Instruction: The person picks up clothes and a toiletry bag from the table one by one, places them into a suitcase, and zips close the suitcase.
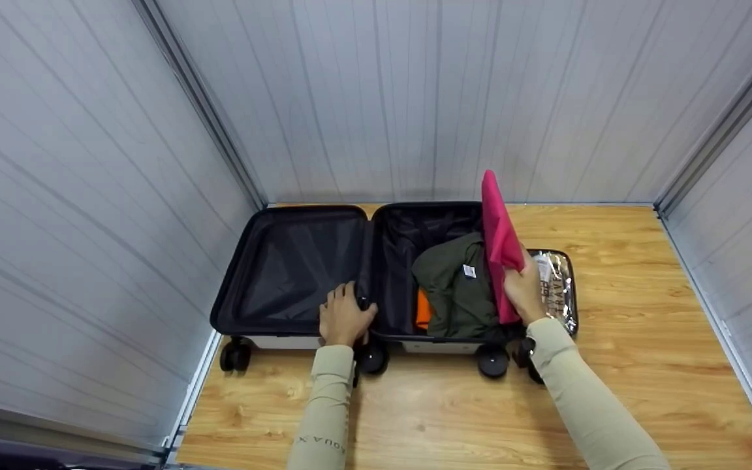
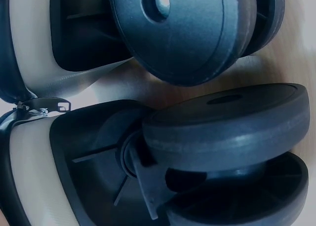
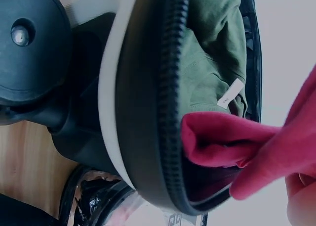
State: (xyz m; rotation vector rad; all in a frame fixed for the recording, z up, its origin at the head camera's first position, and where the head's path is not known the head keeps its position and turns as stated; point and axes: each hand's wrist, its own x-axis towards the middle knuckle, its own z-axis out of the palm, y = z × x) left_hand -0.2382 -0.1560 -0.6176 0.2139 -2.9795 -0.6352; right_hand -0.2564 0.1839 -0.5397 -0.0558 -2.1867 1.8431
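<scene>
An open suitcase (image 1: 389,333) lies on the floor, its two halves side by side. In the right half are a dark green garment (image 1: 454,287) with a white tag (image 3: 231,93) and something orange (image 1: 423,309). My right hand (image 1: 525,287) grips a folded pink cloth (image 1: 497,245), held upright along the right side of that half. In the right wrist view, the cloth's lower folds hang over the rim beside the green garment. My left hand (image 1: 344,314) rests, fingers spread, on the near rim by the hinge between the halves; its wrist view shows wheels (image 2: 182,33) below.
A clear pouch (image 1: 559,294) with black edging and printed letters lies on the wooden floor (image 1: 650,339) right of the suitcase. Pale panel walls (image 1: 408,98) stand behind and on both sides. Black wheels (image 1: 493,361) stick out from the near side.
</scene>
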